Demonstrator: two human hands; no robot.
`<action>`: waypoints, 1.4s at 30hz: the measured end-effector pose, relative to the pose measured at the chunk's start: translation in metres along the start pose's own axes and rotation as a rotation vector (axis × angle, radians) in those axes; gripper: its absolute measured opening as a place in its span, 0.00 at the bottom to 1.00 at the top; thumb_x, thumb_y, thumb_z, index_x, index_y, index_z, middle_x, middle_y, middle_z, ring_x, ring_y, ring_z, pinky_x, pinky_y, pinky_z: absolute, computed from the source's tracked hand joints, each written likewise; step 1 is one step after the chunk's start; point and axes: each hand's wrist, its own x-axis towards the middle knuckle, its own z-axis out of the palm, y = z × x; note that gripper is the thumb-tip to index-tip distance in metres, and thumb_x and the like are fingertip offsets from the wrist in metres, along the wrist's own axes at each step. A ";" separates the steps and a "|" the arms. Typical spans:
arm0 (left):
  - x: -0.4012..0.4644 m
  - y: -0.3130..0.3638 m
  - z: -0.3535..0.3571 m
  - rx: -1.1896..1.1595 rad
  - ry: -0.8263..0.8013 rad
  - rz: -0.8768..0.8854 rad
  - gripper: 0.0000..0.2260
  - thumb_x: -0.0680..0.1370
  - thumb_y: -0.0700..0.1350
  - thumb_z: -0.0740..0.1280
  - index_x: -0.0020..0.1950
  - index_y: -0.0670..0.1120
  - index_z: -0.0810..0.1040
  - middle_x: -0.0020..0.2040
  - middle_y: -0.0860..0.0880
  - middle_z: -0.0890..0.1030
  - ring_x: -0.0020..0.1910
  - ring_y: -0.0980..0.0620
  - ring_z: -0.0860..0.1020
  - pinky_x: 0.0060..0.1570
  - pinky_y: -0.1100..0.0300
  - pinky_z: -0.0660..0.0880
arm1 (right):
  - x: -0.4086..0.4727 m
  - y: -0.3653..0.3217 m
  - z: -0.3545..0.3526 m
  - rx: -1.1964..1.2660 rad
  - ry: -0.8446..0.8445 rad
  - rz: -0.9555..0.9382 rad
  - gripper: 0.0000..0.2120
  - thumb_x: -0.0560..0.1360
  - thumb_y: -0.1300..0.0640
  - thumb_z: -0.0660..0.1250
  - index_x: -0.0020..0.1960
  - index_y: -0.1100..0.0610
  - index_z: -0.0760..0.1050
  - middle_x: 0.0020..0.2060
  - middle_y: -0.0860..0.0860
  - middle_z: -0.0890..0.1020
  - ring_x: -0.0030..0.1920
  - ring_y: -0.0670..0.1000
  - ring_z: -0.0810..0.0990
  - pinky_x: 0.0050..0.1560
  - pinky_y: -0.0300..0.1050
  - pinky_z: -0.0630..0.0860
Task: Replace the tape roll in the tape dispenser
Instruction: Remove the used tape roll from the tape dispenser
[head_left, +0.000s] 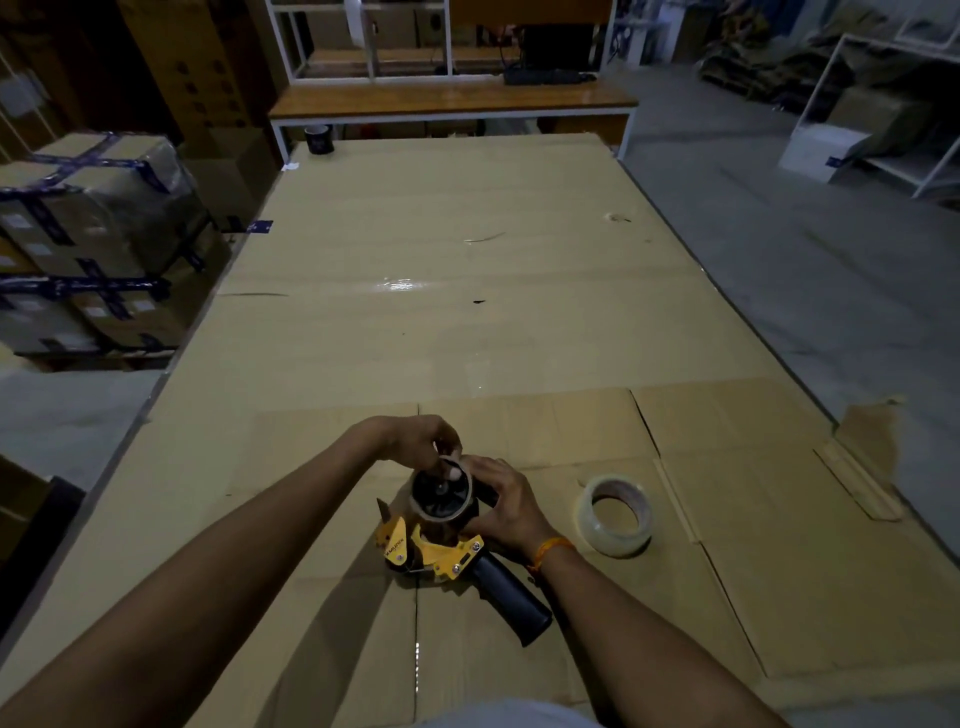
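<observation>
A yellow tape dispenser (441, 553) with a black handle lies on its side on the cardboard-covered table (441, 291), close to me. An almost spent brown cardboard tape core (423, 514) sits around its black hub. My left hand (421, 441) pinches the far rim of that core from above. My right hand (501, 501) wraps the right side of the core and dispenser. A fresh clear tape roll (615, 514) lies flat on the cardboard just right of my right wrist.
A dark tape roll (319, 139) stands at the table's far left corner. Taped cartons (93, 234) are stacked to the left. A wooden bench with a white frame (452, 104) stands behind the table. Concrete floor lies to the right.
</observation>
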 end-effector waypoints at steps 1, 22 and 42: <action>0.000 -0.003 -0.001 -0.012 -0.011 0.017 0.13 0.80 0.49 0.74 0.61 0.45 0.80 0.63 0.44 0.80 0.62 0.43 0.79 0.62 0.47 0.81 | 0.000 0.000 0.000 -0.008 0.000 -0.007 0.37 0.64 0.58 0.85 0.72 0.46 0.81 0.66 0.42 0.84 0.65 0.52 0.80 0.62 0.54 0.84; -0.004 -0.014 -0.016 -0.053 0.018 0.129 0.09 0.73 0.60 0.79 0.48 0.61 0.82 0.59 0.54 0.83 0.58 0.49 0.83 0.59 0.45 0.82 | 0.008 -0.008 -0.012 0.020 -0.063 0.024 0.33 0.70 0.61 0.82 0.74 0.49 0.81 0.54 0.40 0.87 0.57 0.40 0.86 0.54 0.36 0.81; -0.021 0.014 0.047 0.120 0.299 0.066 0.43 0.59 0.67 0.84 0.67 0.51 0.74 0.58 0.48 0.77 0.56 0.47 0.77 0.58 0.51 0.80 | -0.002 0.000 -0.011 -0.019 0.003 0.080 0.20 0.67 0.58 0.83 0.59 0.52 0.87 0.50 0.46 0.89 0.54 0.47 0.88 0.55 0.50 0.86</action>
